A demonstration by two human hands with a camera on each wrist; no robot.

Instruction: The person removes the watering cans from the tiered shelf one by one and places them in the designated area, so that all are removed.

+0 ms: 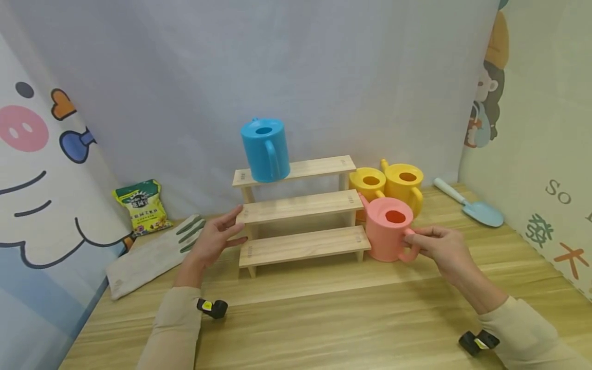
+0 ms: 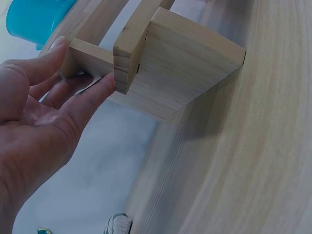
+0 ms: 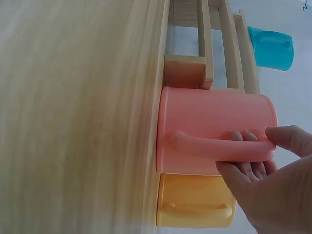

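Note:
My right hand [image 1: 441, 252] grips the handle of a pink watering can [image 1: 388, 234], which stands upright on the table beside the right end of a three-tier wooden stand [image 1: 300, 205]. In the right wrist view the fingers pass through the handle [image 3: 219, 148], with the thumb at its top. My left hand [image 1: 215, 239] holds the stand's left end at the middle board, thumb above and fingers below in the left wrist view. A blue watering can [image 1: 265, 151] sits on the top tier, toward the left. Two yellow watering cans [image 1: 404, 180] stand behind the pink one, partly hidden.
A pale blue trowel [image 1: 481, 211] lies at the right near the wall. On the left are a green and yellow packet [image 1: 142, 207] and a pale glove [image 1: 148, 264] with green stripes. A grey cloth backdrop [image 1: 185, 103] hangs behind the wooden table [image 1: 324, 329].

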